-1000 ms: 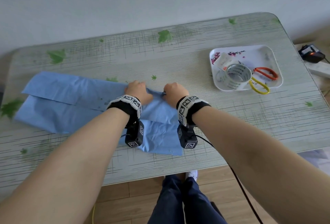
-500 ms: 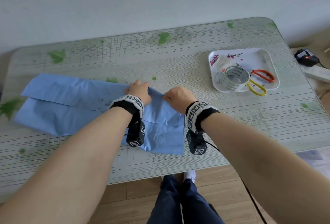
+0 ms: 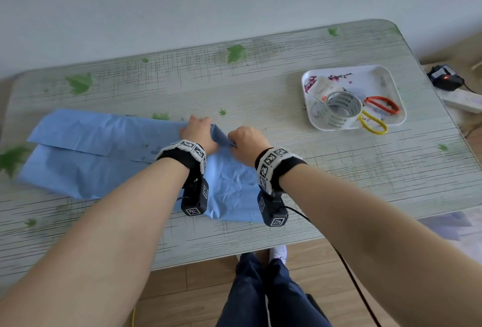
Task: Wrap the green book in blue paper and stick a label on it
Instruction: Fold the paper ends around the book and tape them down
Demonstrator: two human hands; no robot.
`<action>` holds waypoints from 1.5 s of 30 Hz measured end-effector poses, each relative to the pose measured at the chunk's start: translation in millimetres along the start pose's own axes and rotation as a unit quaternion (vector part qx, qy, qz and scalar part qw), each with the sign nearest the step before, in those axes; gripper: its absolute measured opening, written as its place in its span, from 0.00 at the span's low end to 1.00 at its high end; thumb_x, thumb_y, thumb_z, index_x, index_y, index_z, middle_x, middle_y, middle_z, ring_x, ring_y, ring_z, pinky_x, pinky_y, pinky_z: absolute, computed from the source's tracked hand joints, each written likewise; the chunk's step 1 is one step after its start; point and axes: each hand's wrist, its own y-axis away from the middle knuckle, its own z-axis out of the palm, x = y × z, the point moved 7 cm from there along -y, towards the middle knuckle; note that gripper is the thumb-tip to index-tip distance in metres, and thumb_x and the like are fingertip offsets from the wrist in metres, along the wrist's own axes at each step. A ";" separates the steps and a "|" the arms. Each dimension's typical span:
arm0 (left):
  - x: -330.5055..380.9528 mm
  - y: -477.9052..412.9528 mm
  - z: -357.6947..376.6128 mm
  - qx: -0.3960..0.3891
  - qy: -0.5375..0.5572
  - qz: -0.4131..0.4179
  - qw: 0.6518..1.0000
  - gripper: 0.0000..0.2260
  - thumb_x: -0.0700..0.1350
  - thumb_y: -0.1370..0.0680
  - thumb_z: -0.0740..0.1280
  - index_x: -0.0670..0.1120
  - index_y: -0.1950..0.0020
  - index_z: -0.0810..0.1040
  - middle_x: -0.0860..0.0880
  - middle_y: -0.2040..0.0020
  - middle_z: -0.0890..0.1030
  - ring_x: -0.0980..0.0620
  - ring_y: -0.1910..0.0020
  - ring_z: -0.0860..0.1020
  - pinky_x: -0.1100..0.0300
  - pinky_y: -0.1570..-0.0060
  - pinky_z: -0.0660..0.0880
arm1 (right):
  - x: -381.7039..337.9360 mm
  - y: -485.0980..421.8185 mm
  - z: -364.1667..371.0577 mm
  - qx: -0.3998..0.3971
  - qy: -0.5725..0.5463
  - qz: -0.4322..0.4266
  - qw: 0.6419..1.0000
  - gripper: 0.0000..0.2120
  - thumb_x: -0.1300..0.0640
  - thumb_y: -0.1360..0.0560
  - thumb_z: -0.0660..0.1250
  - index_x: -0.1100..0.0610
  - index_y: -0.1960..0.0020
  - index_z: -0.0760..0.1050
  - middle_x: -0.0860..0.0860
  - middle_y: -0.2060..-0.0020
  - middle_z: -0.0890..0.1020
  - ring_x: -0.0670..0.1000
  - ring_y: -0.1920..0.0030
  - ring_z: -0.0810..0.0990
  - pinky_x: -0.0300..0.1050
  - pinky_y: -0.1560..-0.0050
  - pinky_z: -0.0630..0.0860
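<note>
Blue paper (image 3: pixel 86 154) lies folded over on the table, and the green book is hidden under it. My left hand (image 3: pixel 198 132) presses flat on the paper near its right end, fingers pointing away from me. My right hand (image 3: pixel 246 141) sits just to the right with curled fingers pinching the paper's right flap at a diagonal fold. A loose blue flap (image 3: pixel 234 191) spreads toward the front edge between my wrists.
A white tray (image 3: pixel 386 79) at the right holds a roll of clear tape (image 3: pixel 339 111), scissors (image 3: pixel 378 115) with orange and yellow handles, and a label sheet (image 3: pixel 322 88). A power strip (image 3: pixel 461 97) and charger lie off the table's right edge.
My right hand has shifted slightly right and toward me, drawing the right flap into a sharper diagonal fold. My left hand stays pressed on the paper.
</note>
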 end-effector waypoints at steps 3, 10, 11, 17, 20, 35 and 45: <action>-5.9 0.6 3.4 0.010 -0.012 0.009 1.000 0.15 0.40 0.29 0.66 0.41 0.44 0.70 0.41 0.43 0.71 0.43 0.41 0.69 0.46 0.44 0.73 | -7.4 1.0 13.7 -0.020 -0.042 -0.026 0.999 0.12 0.67 0.26 0.57 0.58 0.67 0.63 0.49 0.73 0.64 0.53 0.67 0.68 0.42 0.69 0.62; -20.5 10.1 -1.2 0.050 -0.026 -0.009 0.998 0.19 0.44 0.29 0.68 0.41 0.40 0.68 0.42 0.38 0.69 0.43 0.35 0.65 0.46 0.43 0.70 | -32.7 11.1 23.2 -0.071 -0.106 -0.052 0.991 0.16 0.69 0.27 0.60 0.61 0.40 0.67 0.57 0.57 0.77 0.56 0.60 0.75 0.46 0.63 0.70; -21.8 11.8 -5.0 0.055 -0.033 -0.012 0.998 0.19 0.44 0.28 0.68 0.41 0.40 0.68 0.41 0.39 0.70 0.43 0.35 0.65 0.46 0.42 0.70 | -37.0 12.5 25.0 -0.083 -0.100 -0.061 0.990 0.18 0.67 0.27 0.61 0.62 0.38 0.67 0.59 0.54 0.78 0.58 0.57 0.77 0.46 0.62 0.70; -36.8 10.1 -29.5 0.021 -0.024 -0.023 0.999 0.12 0.42 0.29 0.65 0.42 0.47 0.70 0.41 0.43 0.73 0.41 0.39 0.68 0.45 0.45 0.72 | -62.4 11.5 16.9 -0.131 -0.044 -0.139 0.981 0.18 0.48 0.24 0.65 0.63 0.47 0.72 0.60 0.57 0.79 0.55 0.61 0.72 0.45 0.60 0.69; -43.6 6.2 -34.2 -0.009 0.047 -0.039 0.998 0.11 0.39 0.28 0.62 0.43 0.47 0.74 0.40 0.39 0.74 0.41 0.41 0.73 0.48 0.42 0.72 | -71.6 12.2 19.9 -0.141 -0.001 -0.147 0.979 0.27 0.40 0.23 0.60 0.65 0.41 0.68 0.54 0.63 0.74 0.54 0.63 0.72 0.45 0.62 0.67; -44.3 26.7 -19.8 -0.021 0.053 -0.039 0.998 0.33 0.44 0.33 0.77 0.45 0.30 0.68 0.41 0.22 0.48 0.39 0.24 0.40 0.47 0.26 0.51 | -85.6 21.0 51.8 -0.158 0.174 -0.204 0.950 0.33 0.38 0.21 0.52 0.66 0.38 0.74 0.59 0.38 0.73 0.56 0.42 0.74 0.49 0.48 0.75; -47.2 51.4 15.1 -0.037 0.045 -0.052 0.997 0.31 0.40 0.32 0.74 0.46 0.31 0.67 0.39 0.23 0.47 0.39 0.24 0.38 0.44 0.26 0.53 | -72.9 45.8 41.2 -0.073 0.191 -0.239 0.949 0.14 0.63 0.22 0.57 0.58 0.37 0.69 0.55 0.45 0.77 0.56 0.46 0.79 0.48 0.57 0.72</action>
